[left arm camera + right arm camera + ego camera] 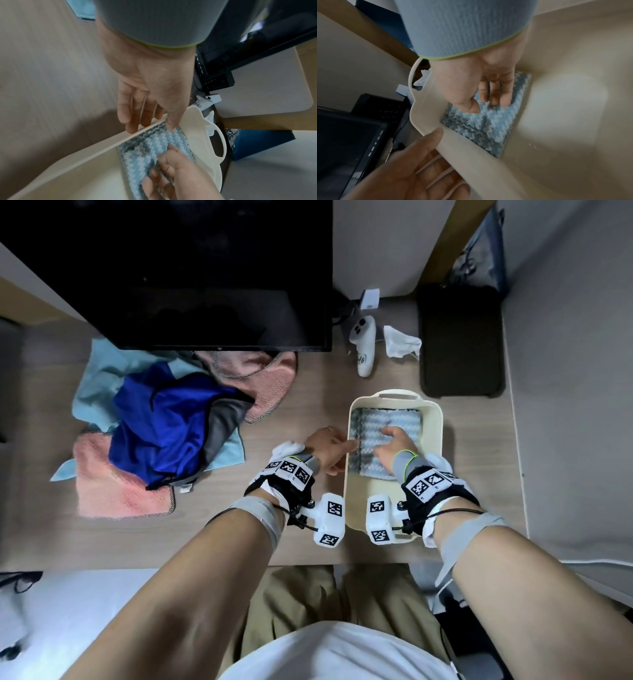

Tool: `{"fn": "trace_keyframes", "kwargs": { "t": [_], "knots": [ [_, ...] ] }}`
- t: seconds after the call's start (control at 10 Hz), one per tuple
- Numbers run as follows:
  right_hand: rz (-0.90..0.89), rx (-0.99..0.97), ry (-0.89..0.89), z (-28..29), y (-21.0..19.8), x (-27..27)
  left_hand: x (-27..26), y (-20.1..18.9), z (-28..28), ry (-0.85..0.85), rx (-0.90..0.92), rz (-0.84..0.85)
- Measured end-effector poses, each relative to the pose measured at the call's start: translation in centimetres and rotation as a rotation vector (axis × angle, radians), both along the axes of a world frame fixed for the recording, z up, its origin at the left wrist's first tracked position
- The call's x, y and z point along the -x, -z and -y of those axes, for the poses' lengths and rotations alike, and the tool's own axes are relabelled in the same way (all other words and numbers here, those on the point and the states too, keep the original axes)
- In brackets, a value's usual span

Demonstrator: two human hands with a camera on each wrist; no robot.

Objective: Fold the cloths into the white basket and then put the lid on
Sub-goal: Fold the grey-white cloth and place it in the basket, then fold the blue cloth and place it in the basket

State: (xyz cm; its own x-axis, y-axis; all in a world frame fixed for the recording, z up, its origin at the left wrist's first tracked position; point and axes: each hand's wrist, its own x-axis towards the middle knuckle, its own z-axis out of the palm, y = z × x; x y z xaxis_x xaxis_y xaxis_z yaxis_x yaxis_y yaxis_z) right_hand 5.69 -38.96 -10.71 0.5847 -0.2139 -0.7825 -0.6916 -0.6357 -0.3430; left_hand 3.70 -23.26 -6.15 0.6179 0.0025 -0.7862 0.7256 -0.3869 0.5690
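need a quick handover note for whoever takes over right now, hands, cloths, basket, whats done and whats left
Right hand: open, fingers flat, pressing the folded blue-and-white cloth down inside the white basket.
Left hand: open, at the basket's left wall, thumb over the rim touching the cloth.
Done: one folded cloth lies in the basket's far end.
Left: the pile of cloths on the table's left, pink, light blue, dark blue and grey, is unfolded. Then fit the lid, which I cannot identify in these views.
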Motion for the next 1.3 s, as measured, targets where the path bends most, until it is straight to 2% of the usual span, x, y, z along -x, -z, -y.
{"fn": "trace_keyframes", "kwargs": {
  "t": [0.1, 0.2, 0.4, 0.5, 0.6, 0.7, 0.8, 1.0, 1.1, 1.2, 1.3],
  "knots": [
    [0.012, -0.031, 0.044, 0.2, -0.8, 0.5, 0.2, -0.3, -0.1, -0.015, 0.017, 0.0],
    [-0.043, -0.093, 0.047, -0.2, 0.1, 1.0, 0.1, -0.5, -0.4, 0.004, 0.033, 0.01],
    [-0.021, -0.205, 0.03, -1.7, 0.0, 2.7, 0.7, 0.2, -1.8, -0.039, 0.094, 0.004],
    [0.022, -0.25, 0.206, -1.6, -1.3, 2.1, 0.6, 0.3, -2.7, -0.069, 0.134, -0.002],
    [0.129, -0.197, 0.432, -2.9, -4.0, 1.1, 0.7, -0.1, -4.2, -0.123, 0.145, 0.021],
    [0.239, -0.261, 0.397, -5.6, -6.4, 0.0, 1.0, -0.9, -6.1, -0.222, 0.104, 0.09],
    [0.324, -0.309, 0.28, -9.1, -7.5, -0.5, 1.7, -1.7, -8.7, -0.316, 0.026, 0.16],
    [0.141, -0.468, 0.063, -17.4, -6.2, 0.5, 4.7, -2.6, -15.6, -0.433, -0.224, 0.214],
    [0.103, -0.493, -0.097, -21.0, -6.0, 1.6, 6.3, -3.1, -19.1, -0.442, -0.341, 0.16],
    [0.098, -0.517, -0.221, -24.0, -8.1, 2.1, 7.1, -2.7, -22.0, -0.436, -0.446, 0.122],
    [0.095, -0.498, -0.325, -26.2, -5.9, 1.1, 7.7, -1.7, -24.4, -0.424, -0.463, 0.089]
  ]
}}
